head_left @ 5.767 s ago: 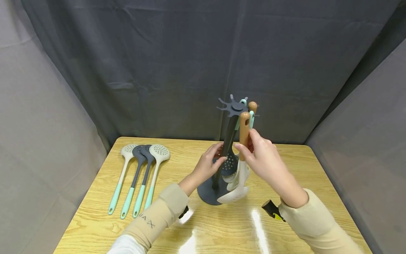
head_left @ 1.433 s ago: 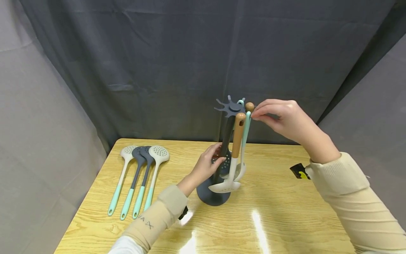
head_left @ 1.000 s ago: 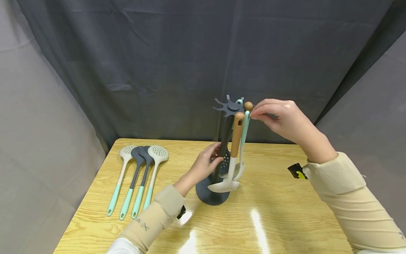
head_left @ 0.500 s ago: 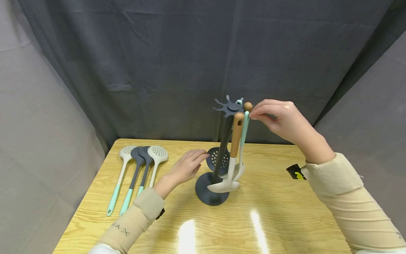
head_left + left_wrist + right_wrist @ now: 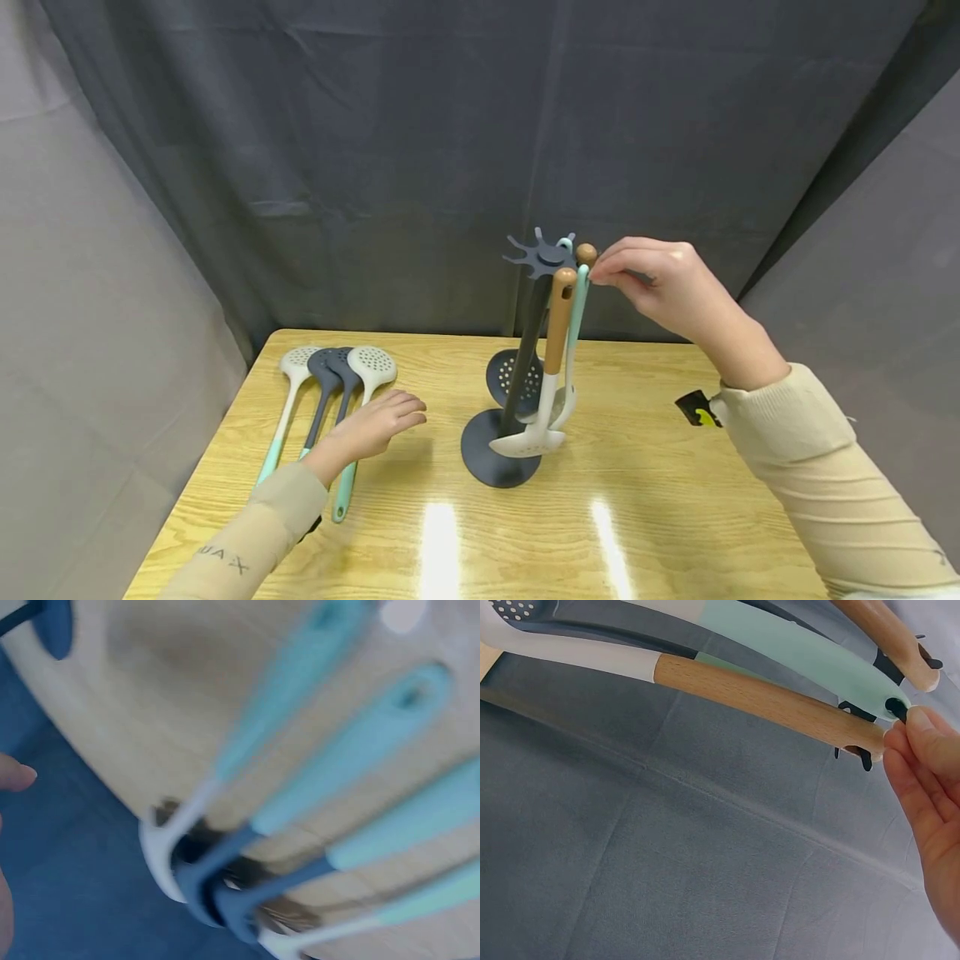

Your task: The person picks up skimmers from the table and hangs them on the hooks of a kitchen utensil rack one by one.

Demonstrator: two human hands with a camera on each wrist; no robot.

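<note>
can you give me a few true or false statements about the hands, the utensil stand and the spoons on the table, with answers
1. The right hand is up at the top of the utensil stand, fingertips at the end of a mint handle. True.
2. The left hand grips the stand's pole. False: it is over the table beside the stand, above the loose spoons, apart from the pole.
3. Four long-handled spoons lie side by side on the table. True.
4. The stand lies tipped over. False: it is upright on its round base.
5. No utensil hangs on the stand. False: several hang there, including one with a wooden handle.
</note>
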